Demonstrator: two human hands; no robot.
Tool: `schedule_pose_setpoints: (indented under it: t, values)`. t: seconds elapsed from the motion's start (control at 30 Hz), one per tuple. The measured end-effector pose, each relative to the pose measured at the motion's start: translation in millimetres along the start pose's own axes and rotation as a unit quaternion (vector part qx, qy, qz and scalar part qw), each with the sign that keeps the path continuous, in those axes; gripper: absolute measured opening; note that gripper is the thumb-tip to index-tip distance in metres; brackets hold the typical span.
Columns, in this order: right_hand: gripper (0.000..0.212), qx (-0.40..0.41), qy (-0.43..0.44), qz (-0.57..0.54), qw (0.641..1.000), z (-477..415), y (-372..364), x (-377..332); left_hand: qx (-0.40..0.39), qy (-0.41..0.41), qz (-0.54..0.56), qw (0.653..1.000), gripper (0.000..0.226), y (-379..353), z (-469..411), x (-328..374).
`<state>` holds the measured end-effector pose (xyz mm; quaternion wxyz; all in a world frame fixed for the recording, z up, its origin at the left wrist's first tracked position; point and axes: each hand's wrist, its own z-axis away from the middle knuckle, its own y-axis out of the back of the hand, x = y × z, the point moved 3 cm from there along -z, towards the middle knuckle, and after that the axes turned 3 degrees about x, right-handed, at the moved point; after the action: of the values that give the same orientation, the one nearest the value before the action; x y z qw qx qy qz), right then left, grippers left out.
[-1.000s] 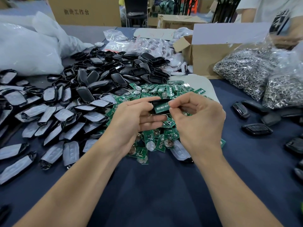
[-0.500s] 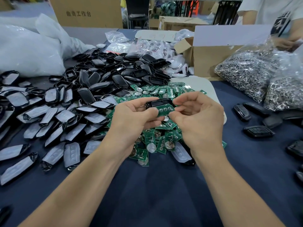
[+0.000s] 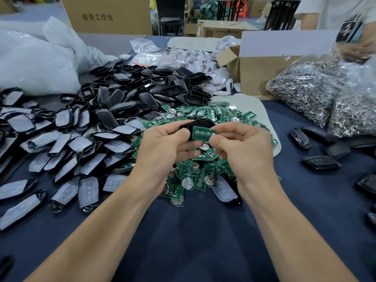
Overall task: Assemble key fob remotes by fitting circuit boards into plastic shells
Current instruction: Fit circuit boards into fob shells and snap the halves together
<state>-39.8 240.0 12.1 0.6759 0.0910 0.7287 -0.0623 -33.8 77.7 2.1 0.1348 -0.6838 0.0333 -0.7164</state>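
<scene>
Two hands: the left hand (image 3: pixel 162 148) and right hand (image 3: pixel 245 151) meet at mid-view, raised above the heap of parts, with both forearms reaching in from the near edge.
Left hand: its fingers curl under a black shell (image 3: pixel 200 123) and the thumb lies on the shell's near left rim.
Right hand: thumb and forefinger pinch the right end of a green circuit board (image 3: pixel 203 133).
Board and shell: the board lies across the shell's near edge, touching it and tilted slightly down to the right. I cannot tell whether any part is seated inside.
Under the hands: loose boards (image 3: pixel 200 178) are heaped directly below, spreading far-right onto a white sheet (image 3: pixel 268 117).
Left side: pale-faced shell halves (image 3: pixel 61 139) are packed from the heap out to the left edge of view. A pile of black shells (image 3: pixel 142 94) lies just beyond them.
Right side: finished fobs (image 3: pixel 320 163) lie scattered and apart from one another, with a band of blue cloth between them and the heap.
Near edge: the worktop (image 3: pixel 193 241) shows a wide stretch of dark-blue cloth between the forearms.
Far side: a white bag (image 3: pixel 30 66), a cardboard box (image 3: pixel 256 72) and bags of metal rings (image 3: pixel 305 88) stand close together along the back.
</scene>
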Motion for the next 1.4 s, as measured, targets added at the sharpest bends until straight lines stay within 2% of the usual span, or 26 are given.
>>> schedule_pose_setpoints:
  t: [0.1,0.3,0.53,0.63,0.8,1.0,1.2,1.27,1.4]
  values:
    - [0.032,0.035,0.014,-0.024,0.999,-2,4,-2,-0.006,0.029,0.019,0.999,0.029,0,1,-2]
    - [0.015,0.043,0.051,0.039,0.997,3,1,-4,-0.029,0.030,-0.004,0.999,0.028,-2,0,-2]
    - [0.011,0.070,0.053,0.097,0.991,2,5,-3,-0.031,0.024,-0.009,0.999,0.028,-4,0,-4]
    - [0.014,0.085,0.075,0.141,0.984,2,6,-4,-0.029,0.019,-0.013,0.999,0.028,-5,2,-4]
    - [0.022,0.084,0.095,0.184,0.975,5,4,-9,-0.003,-0.034,-0.049,0.998,0.024,-6,6,-2]
    - [0.016,0.087,0.113,0.214,0.966,8,2,-12,0.023,-0.055,-0.066,0.996,0.033,-4,6,3]
    - [0.020,0.102,0.136,0.277,0.946,8,4,-12,0.043,-0.055,-0.070,0.995,0.027,-1,5,4]
    - [0.018,0.086,0.113,0.249,0.958,5,6,-8,0.041,-0.045,-0.059,0.996,0.024,0,5,4]
    - [0.003,-0.026,0.016,0.095,0.995,2,0,3,0.022,-0.017,-0.042,0.999,0.023,0,3,4]
